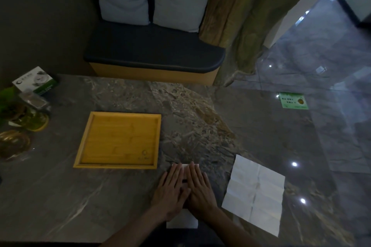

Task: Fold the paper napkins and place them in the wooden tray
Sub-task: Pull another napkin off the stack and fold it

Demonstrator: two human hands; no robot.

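Fingers straight and close together, the left hand (173,188) and right hand (198,186) lie flat side by side, pressing a folded paper napkin (181,220) against the marble table (120,196). It looks like the creasing step of a fold. A second napkin (255,192) lies unfolded just to the right. The wooden tray (118,140) sits apart to the upper left, holding no napkins yet. Next, I'd guess, comes another fold or lifting the strip over to the tray without springing it open.

Both forearms are bare to the frame edge; left hand (171,190) and right hand (198,186) wear nothing.
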